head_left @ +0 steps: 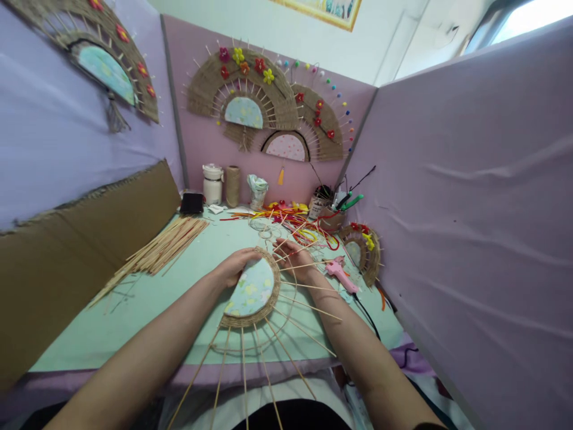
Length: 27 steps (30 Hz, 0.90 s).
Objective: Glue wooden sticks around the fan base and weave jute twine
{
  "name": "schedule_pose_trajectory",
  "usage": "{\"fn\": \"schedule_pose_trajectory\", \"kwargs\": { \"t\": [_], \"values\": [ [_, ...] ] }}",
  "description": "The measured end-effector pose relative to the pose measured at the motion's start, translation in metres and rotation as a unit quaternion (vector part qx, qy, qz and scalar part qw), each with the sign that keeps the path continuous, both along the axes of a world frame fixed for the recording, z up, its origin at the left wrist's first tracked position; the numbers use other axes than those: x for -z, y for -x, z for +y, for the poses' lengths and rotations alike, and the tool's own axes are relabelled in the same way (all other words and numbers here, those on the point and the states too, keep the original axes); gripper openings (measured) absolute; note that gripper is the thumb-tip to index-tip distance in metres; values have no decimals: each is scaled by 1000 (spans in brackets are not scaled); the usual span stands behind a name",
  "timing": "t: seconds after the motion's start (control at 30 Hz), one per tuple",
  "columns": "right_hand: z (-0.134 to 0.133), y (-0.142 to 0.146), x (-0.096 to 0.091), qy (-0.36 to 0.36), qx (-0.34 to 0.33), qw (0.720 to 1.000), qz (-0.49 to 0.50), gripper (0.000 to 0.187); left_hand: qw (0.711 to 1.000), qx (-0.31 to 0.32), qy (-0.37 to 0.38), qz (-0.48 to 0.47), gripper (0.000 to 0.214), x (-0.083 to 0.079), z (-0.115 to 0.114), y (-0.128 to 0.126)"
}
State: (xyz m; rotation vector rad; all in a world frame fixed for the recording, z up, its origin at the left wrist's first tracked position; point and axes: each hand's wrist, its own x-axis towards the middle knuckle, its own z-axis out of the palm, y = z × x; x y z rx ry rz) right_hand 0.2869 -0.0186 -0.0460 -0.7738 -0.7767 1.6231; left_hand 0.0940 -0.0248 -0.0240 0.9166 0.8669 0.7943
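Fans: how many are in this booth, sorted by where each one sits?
Left-wall fan: 1
Back-wall fans: 2
Small fan on the table by the right wall: 1
Unfinished fan at the left hand and right hand: 1
Total: 5

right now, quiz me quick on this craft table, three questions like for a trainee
1. True or false: the left hand touches the half-made fan.
2. Which thing lies on the table just right of the right hand?
A. a roll of tape
B. the pink glue gun
C. a paintbrush
3. Fill in: the loose bundle of sticks lies on the ___ side of the table.

Key: 1 true; 2 B; 3 left.
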Motion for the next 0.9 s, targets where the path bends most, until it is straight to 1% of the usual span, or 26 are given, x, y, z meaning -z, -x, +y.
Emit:
{"fn": "schedule_pose_trajectory", "kwargs": {
  "t": [0.2, 0.3, 0.63, 0.73, 0.9],
  "values": [
    [6, 6, 7, 2, -2, 1000, 0, 17, 999, -5, 46, 19, 16, -8, 31, -7],
    [8, 7, 7, 15, -1, 1000, 1, 16, 998, -3, 59, 25, 19, -10, 40, -11],
    [3, 10, 8, 2, 0, 1000, 7, 18, 998, -9, 64, 28, 19, 0, 40, -14],
    [4, 9, 8, 9, 0, 1000, 8, 18, 998, -11, 55, 28, 17, 1, 40, -12],
    [4, 8, 8, 19, 1, 1000, 4, 18, 999, -17, 32, 33, 21, 4, 41, -13]
  ]
}}
